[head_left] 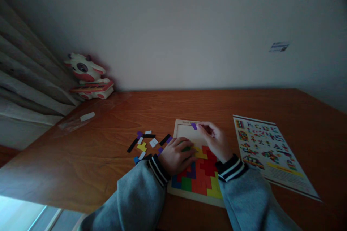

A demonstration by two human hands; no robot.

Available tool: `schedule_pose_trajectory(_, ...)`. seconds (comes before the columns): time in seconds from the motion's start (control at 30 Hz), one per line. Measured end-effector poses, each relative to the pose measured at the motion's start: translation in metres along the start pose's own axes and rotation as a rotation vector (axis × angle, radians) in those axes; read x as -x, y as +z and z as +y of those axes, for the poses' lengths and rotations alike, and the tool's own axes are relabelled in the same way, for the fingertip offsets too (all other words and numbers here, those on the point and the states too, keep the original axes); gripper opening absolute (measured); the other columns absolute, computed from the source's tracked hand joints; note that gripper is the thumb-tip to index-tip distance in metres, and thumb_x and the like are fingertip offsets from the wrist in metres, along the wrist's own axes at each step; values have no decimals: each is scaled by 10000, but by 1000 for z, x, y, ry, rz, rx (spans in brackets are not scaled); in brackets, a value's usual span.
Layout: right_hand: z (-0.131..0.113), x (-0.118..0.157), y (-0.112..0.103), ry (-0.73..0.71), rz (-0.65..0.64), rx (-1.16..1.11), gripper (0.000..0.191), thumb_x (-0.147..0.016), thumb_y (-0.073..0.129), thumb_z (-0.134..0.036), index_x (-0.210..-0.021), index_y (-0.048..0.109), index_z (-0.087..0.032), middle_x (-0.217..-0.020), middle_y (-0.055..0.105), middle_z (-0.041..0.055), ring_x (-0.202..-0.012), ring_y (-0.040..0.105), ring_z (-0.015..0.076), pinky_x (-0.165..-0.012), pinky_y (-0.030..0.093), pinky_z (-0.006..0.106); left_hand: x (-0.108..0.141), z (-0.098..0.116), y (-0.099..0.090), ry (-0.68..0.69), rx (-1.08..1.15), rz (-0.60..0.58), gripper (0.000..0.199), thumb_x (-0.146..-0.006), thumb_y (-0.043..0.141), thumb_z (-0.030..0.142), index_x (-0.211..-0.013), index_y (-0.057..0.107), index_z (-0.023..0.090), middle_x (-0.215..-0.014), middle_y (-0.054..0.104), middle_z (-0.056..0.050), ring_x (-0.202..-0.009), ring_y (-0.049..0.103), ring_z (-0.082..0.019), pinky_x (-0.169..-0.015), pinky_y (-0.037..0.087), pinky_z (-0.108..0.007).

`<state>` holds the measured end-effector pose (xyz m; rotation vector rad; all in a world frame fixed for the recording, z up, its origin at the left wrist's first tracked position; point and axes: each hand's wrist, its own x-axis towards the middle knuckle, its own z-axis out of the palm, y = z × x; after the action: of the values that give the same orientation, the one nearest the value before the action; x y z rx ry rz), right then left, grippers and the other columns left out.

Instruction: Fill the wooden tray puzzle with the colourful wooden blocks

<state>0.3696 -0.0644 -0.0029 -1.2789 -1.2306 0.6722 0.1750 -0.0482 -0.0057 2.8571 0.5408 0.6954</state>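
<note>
A wooden puzzle tray (pixel 197 200) lies before me, its lower part filled with red, yellow, green, blue and purple block pieces. Its upper part shows bare wood. Between the thumb and fingers of my right hand (pixel 215 142) is a purple puzzle piece (pixel 194 126), held over the tray's upper end. My left hand (pixel 177 155) rests across the tray's left side, fingers stretched out towards a yellow piece (pixel 201 153). A green piece (pixel 186 148) shows partly under those fingers. Loose pieces, such as a yellow one (pixel 142 147) and a black bar (pixel 132 145), lie left of the tray.
A printed pattern sheet (pixel 267 144) lies right of the tray on the brown wooden table (pixel 151 110). At the back left, a cow-shaped toy keyboard (pixel 90 77) stands near the curtain (pixel 29 79). A white strip (pixel 87 116) lies in front of it.
</note>
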Motion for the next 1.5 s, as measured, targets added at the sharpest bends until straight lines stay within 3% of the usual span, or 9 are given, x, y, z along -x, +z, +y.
schedule_pose_trajectory(0.1, -1, 1, 0, -1, -8, -4, 272, -864, 618, -468, -934, 672, -211, -907, 708, 64, -853, 647, 208, -781, 494, 348, 0, -1, 2, 31, -2, -3, 277, -967, 506, 357, -1070, 690, 178, -1213, 668, -88, -1202, 555, -264, -981, 485, -427)
schedule_pose_trajectory(0.5, 4, 0, 0, -2, -7, 12, 289, -867, 608, -478, -949, 671, -208, -926, 716, 70, -859, 651, 208, -769, 505, 338, 1, -2, 6, 70, 32, 22, 234, -959, 525, 325, -1042, 692, 183, -1115, 706, -62, -1067, 628, -213, -941, 492, -377)
schedule_pose_trajectory(0.73, 6, -1, -3, 18, 5, 48, 321, -859, 607, -497, -956, 686, -201, -941, 720, 79, -844, 649, 209, -759, 504, 347, -1, 2, 1, 7, 77, 94, 196, -948, 531, 288, -1006, 693, 194, -1007, 726, -61, -925, 665, -195, -832, 521, -348)
schedule_pose_trajectory(0.83, 3, 0, -3, 31, -38, 38, 329, -852, 612, -506, -959, 696, -207, -940, 732, 76, -844, 656, 211, -736, 511, 343, -1, 1, 0, -163, 123, 212, 212, -945, 525, 251, -1113, 643, 198, -967, 719, -62, -892, 667, -184, -813, 530, -334)
schedule_pose_trajectory(0.97, -3, 3, 0, 33, -136, 27, 297, -813, 671, -484, -937, 721, -218, -921, 738, 59, -792, 654, 199, -685, 504, 328, 1, -3, 0, -311, 166, 315, 427, -920, 581, 287, -1325, 475, 206, -983, 699, -50, -883, 662, -181, -817, 545, -333)
schedule_pose_trajectory(1.37, -13, 10, 3, 47, -360, -23, 257, -764, 740, -449, -860, 688, -217, -842, 726, 30, -790, 657, 186, -719, 509, 317, 4, -4, 1, -286, 146, 317, 339, -901, 614, 327, -1214, 577, 204, -978, 696, -61, -898, 650, -197, -814, 543, -329)
schedule_pose_trajectory(1.5, -9, 10, 1, 64, -347, 10, 285, -802, 691, -486, -908, 689, -222, -872, 719, 38, -782, 647, 189, -706, 508, 316, 7, -10, -13, -258, 94, 252, 325, -904, 592, 330, -1199, 599, 194, -1004, 693, -80, -917, 637, -211, -827, 536, -348)
